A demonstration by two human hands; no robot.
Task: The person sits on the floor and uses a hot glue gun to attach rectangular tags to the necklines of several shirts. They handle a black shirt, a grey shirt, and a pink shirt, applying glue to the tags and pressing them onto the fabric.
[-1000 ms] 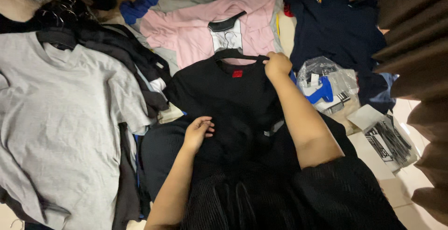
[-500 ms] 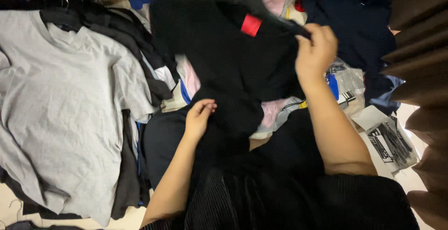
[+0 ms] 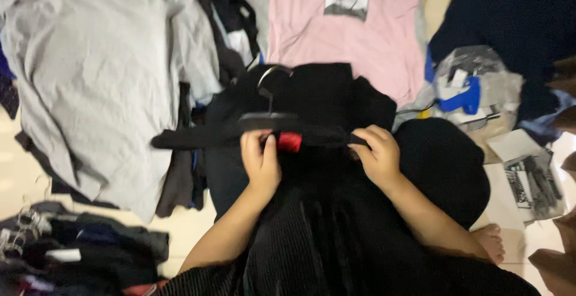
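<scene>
A black shirt (image 3: 327,95) with a red neck tag (image 3: 289,142) lies across my lap. A black clothes hanger (image 3: 198,135) with a metal hook (image 3: 270,74) sits at the shirt's collar. My left hand (image 3: 259,161) grips the collar and hanger beside the red tag. My right hand (image 3: 375,155) pinches the collar at the hanger's right end. Both forearms reach up from the bottom of the view over my dark ribbed clothing (image 3: 318,242).
A grey shirt (image 3: 102,74) is spread on the floor at left, a pink shirt (image 3: 336,32) lies beyond the black one. A clear bag with blue items (image 3: 468,86) and papers (image 3: 531,176) sit at right. Dark clothes and hangers (image 3: 66,248) are piled at lower left.
My right hand lifted the black shirt and pulled it toward me onto my lap. Both hands now hold its collar with a hanger in it. The view tilted down.
</scene>
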